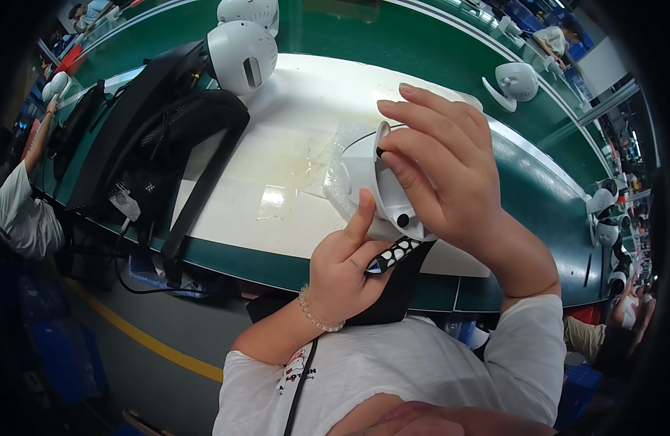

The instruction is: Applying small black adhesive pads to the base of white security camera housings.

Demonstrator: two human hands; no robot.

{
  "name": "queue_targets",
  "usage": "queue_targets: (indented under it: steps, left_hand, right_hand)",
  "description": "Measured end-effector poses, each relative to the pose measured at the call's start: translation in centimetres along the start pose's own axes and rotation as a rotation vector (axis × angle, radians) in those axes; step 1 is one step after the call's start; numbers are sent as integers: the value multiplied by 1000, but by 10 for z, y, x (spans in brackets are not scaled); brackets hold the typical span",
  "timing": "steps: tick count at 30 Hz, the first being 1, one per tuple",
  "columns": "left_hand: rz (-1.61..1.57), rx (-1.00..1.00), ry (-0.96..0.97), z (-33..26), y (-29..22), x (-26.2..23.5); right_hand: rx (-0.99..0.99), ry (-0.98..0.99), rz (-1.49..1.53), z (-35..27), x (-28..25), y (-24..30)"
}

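A white curved plastic stand [362, 178] is tilted on the table in front of me, with a bubble-wrap sheet [338, 163] under and beside it. One round black pad [403, 220] sits at its near end. My left hand [347, 270] steadies the stand with a raised thumb while its curled fingers hold a black strip with white round spots [394, 254]. At the stand's far end, my right hand [440, 163] pinches with thumb and forefinger by another small black pad [380, 152], its other fingers stretched out. The right fingertips partly hide that pad.
A white board [240, 218] covers part of the green table [327, 33]. Black mesh bags [153, 138] and a white round-headed device [242, 58] stand to the left. Another white device [515, 81] stands at the far right. Other people work at nearby benches.
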State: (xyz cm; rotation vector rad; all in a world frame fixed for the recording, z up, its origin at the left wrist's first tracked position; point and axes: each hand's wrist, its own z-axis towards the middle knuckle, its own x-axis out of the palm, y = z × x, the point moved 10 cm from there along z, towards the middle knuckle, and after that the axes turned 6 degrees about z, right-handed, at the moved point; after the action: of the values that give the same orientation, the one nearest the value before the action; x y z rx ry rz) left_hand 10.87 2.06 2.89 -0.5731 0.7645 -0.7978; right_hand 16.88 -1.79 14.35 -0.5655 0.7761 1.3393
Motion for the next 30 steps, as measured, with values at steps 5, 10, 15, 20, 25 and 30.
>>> queue_targets:
  steps: [5,10,15,20,25,30]
  left_hand:
    - [6,-23,-19,5,0,-4]
    - [53,-36,-21,9,-3,-1]
    - [116,-167,20,-3,16,6]
    - [-117,-290,-71,-16,16,-15]
    - [-66,-285,-86,-8,9,-6]
    - [-105,-388,44,-7,25,7]
  right_hand:
    - [-65,155,-208,-5,2,15]
    - [223,-318,-74,-38,-64,-51]
    - [1139,213,1195,-118,28,-108]
    - [1070,-190,1467,-96,16,-165]
    - [600,-343,63,-80,-31,-245]
    - [719,269,-603,-153,34,-374]
